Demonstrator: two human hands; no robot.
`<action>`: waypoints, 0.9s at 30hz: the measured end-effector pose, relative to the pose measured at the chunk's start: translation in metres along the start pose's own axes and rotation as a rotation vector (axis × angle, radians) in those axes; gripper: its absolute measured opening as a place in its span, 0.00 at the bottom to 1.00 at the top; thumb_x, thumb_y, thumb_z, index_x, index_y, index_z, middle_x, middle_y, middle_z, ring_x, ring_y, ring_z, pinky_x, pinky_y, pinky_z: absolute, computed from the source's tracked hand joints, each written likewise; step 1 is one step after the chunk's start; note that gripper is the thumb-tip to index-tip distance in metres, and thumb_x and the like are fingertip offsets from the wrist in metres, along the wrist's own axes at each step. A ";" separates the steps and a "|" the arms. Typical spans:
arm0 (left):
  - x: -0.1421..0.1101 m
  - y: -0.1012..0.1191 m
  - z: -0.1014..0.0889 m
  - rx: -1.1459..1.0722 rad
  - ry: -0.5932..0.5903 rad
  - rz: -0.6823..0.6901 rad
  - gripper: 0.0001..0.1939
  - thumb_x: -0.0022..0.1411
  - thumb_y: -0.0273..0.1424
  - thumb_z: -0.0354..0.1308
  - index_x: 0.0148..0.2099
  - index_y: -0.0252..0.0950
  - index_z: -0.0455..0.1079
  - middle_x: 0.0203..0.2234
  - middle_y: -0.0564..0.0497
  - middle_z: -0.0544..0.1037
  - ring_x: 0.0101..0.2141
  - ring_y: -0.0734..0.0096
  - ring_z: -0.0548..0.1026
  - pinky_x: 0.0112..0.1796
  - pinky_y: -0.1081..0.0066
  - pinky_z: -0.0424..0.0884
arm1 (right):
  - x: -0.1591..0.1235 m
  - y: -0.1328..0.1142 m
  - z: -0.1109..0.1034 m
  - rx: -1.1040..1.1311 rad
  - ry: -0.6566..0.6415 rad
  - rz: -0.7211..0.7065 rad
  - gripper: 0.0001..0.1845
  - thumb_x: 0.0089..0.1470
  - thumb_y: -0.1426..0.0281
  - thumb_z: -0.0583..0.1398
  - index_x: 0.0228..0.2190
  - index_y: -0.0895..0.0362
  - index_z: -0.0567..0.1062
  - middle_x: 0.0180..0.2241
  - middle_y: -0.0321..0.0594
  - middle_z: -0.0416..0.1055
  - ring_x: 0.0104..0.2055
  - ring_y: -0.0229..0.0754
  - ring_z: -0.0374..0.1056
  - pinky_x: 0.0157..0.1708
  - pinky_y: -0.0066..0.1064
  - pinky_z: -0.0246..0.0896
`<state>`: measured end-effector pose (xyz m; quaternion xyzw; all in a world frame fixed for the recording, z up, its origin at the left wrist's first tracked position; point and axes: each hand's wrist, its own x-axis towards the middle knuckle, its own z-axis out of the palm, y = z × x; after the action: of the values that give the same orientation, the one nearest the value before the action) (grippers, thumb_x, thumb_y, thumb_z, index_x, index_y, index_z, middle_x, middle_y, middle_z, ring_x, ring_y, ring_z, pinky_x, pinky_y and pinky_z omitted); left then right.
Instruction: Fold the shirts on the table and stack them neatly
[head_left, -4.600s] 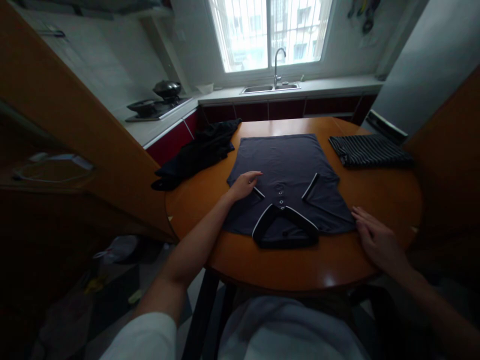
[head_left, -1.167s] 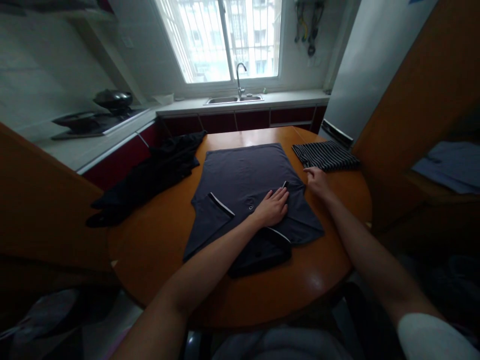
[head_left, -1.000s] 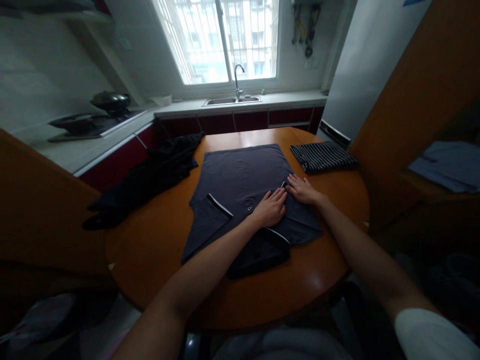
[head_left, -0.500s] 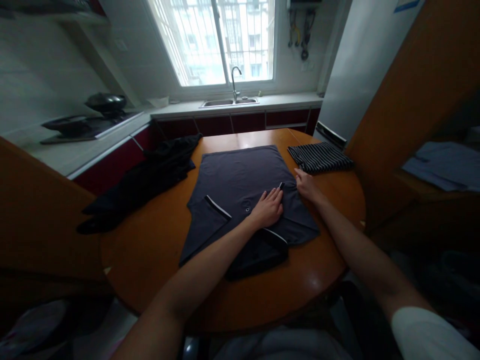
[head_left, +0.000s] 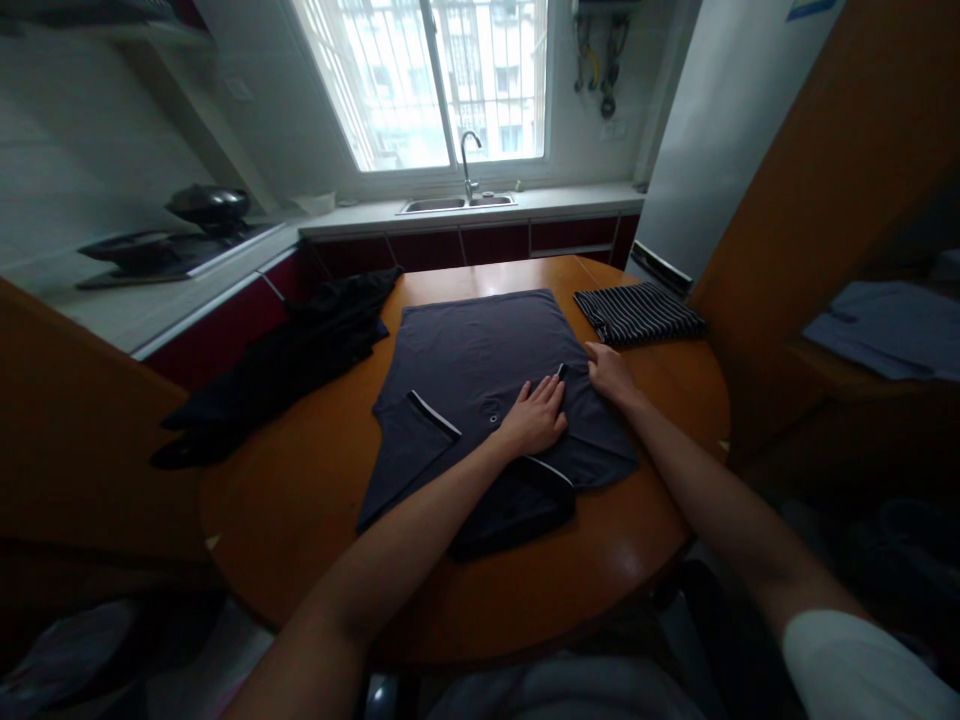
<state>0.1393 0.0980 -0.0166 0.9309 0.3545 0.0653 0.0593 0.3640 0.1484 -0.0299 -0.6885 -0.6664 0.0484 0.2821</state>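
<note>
A dark grey polo shirt [head_left: 480, 345] is spread on the round wooden table [head_left: 292, 530], its collar end towards me. Its sleeves are folded inward, and their cuffs have black and white trim. Flat on the shirt, beside the right cuff, lies my left hand [head_left: 534, 418] with its fingers stretched out. My right hand [head_left: 611, 375] is at the shirt's right edge, fingers curled in and closed on the fabric there. The fingertips of that hand are partly hidden.
Black clothes [head_left: 300, 350] lie in a loose heap at the table's left edge. A folded black-and-white striped garment [head_left: 641, 312] sits at the far right. Beyond the table are a counter with a sink [head_left: 435, 206], a stove with a wok [head_left: 206, 207], and a fridge [head_left: 697, 140].
My right hand has shifted very slightly towards me along the shirt's right edge. My left hand stays where it was on the shirt, and the whole view has drifted a little.
</note>
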 end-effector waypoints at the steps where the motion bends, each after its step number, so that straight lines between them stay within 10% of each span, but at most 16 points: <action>1: 0.000 0.000 0.000 -0.001 0.000 -0.003 0.32 0.72 0.38 0.40 0.73 0.30 0.48 0.72 0.39 0.49 0.71 0.57 0.46 0.68 0.51 0.43 | 0.001 0.002 -0.004 0.018 0.044 0.000 0.26 0.58 0.75 0.53 0.57 0.62 0.74 0.57 0.53 0.72 0.60 0.50 0.67 0.62 0.41 0.58; 9: 0.000 0.000 0.000 -0.034 0.003 -0.017 0.32 0.73 0.38 0.40 0.73 0.30 0.49 0.73 0.40 0.48 0.72 0.57 0.45 0.68 0.51 0.43 | -0.002 0.005 -0.014 0.093 0.012 0.022 0.09 0.57 0.68 0.62 0.33 0.57 0.82 0.36 0.45 0.81 0.39 0.44 0.75 0.43 0.32 0.67; 27: 0.001 -0.001 0.000 -0.030 0.017 -0.016 0.32 0.73 0.38 0.39 0.73 0.30 0.49 0.72 0.39 0.50 0.71 0.56 0.46 0.68 0.51 0.45 | -0.001 0.010 -0.014 -0.010 -0.053 0.037 0.07 0.58 0.69 0.62 0.32 0.57 0.81 0.36 0.44 0.80 0.38 0.42 0.73 0.41 0.29 0.63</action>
<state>0.1391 0.0995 -0.0169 0.9264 0.3616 0.0782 0.0707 0.3790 0.1436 -0.0226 -0.7007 -0.6608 0.0685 0.2601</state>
